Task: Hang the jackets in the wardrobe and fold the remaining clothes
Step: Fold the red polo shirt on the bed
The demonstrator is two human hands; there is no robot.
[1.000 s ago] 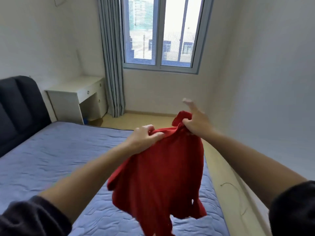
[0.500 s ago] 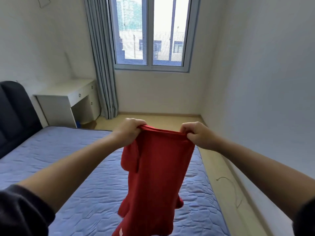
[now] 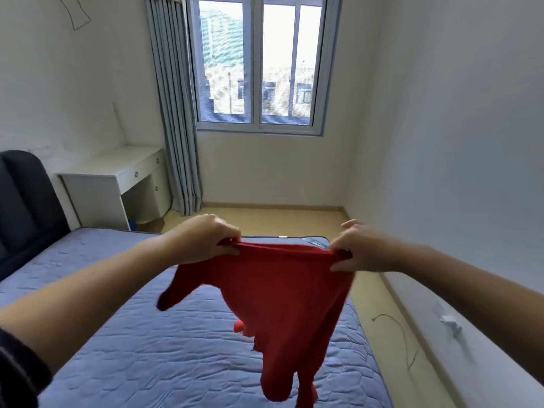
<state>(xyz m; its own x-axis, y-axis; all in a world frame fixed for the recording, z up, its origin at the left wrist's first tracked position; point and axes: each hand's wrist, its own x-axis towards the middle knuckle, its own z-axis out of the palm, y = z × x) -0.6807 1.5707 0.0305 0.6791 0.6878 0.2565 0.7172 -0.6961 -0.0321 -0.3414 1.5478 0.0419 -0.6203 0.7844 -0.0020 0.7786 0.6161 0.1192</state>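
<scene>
- Head view, centre of the frame: a red garment is held up in the air over the blue quilted bed, its top edge pulled taut between both hands.
- At centre left, the left hand has its fingers curled tight round one end of that edge.
- At centre right, the right hand pinches the other end between thumb and bent fingers.
- The cloth hangs down from the edge toward the lower centre, one sleeve flaring out to the left. Its lowest part is blurred, and I cannot tell whether it touches the bed.
- At the left edge of the frame, a dark headboard stands beside a white desk.
- At top centre is a window, with a grey curtain drawn to its left.
- At lower right, a thin cord lies on the wooden floor.
</scene>
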